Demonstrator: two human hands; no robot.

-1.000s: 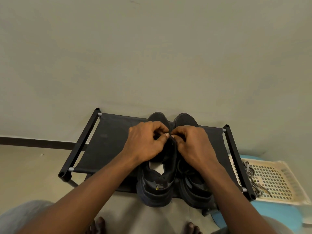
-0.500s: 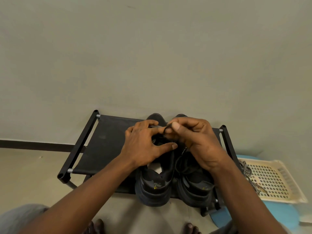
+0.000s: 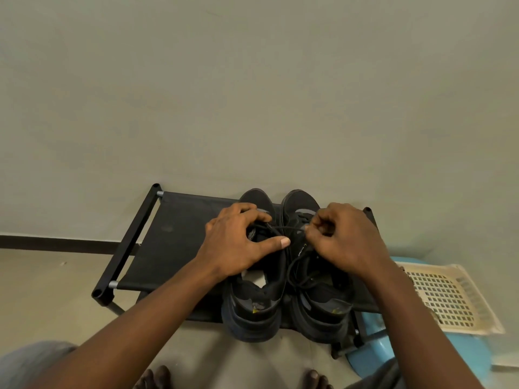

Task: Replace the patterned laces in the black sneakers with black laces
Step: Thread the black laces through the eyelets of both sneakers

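1. Our left hand (image 3: 238,240) curls round the thin black lace (image 3: 289,227); our right hand (image 3: 342,237) pinches its other end, drawn taut.
2. The matte sneakers (image 3: 252,304) sit on a fabric rack (image 3: 174,234) (perforated plastic basket (image 3: 449,296) beside).

The person's left hand (image 3: 238,242) and right hand (image 3: 345,240), over the laced part of the black sneakers (image 3: 252,324), are bare, and the nails that show are cut short and plain. The left forearm (image 3: 134,318) and right forearm (image 3: 407,318), either side of the sneakers' heels, are uncovered along all their visible length. Below and to the left of the sneakers, a rounded patch of light grey cloth (image 3: 31,363) covers the leg. Below and to the right, a darker grey fold (image 3: 384,374) covers the other leg. Just below the sneakers' heels, the toes of the left foot (image 3: 154,377) and right foot (image 3: 316,379) show, bare.
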